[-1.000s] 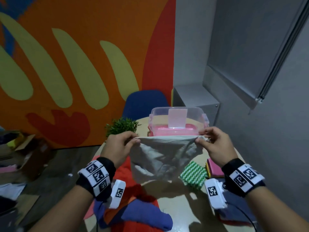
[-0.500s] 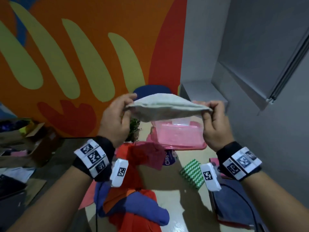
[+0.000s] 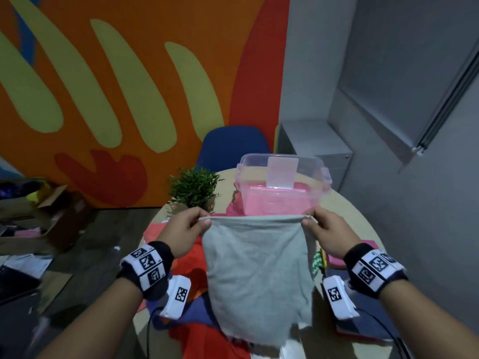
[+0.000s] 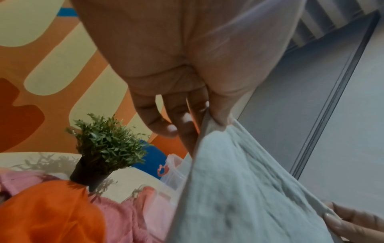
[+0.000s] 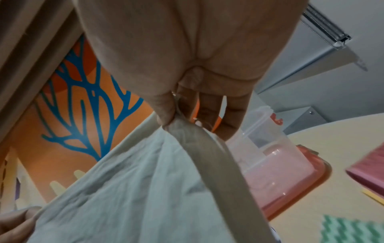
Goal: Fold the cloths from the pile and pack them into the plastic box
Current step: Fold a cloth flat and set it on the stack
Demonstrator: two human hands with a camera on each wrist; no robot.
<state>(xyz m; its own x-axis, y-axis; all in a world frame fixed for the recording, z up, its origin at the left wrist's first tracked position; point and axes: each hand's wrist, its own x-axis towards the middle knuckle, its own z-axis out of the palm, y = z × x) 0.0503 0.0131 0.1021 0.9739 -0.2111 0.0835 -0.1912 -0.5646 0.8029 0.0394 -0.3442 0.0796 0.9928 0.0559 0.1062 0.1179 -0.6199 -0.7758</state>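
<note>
Item: pale grey soft woven cloth [image 3: 255,278], hanging limp in the air from its top hem over the round beige surface [image 3: 360,224], in front of the clear plastic box with a pink base [image 3: 282,187]; I judge it light, floppy and non-slippery, best taken at the two upper corners. My left hand [image 3: 181,229] pinches the left corner between thumb and forefinger, other fingers loosely curled; my right hand [image 3: 328,229] pinches the right corner likewise, the hem drawn taut between them. Loose pile of red, orange and purple cloths [image 3: 197,330] lies below, unfolded.
</note>
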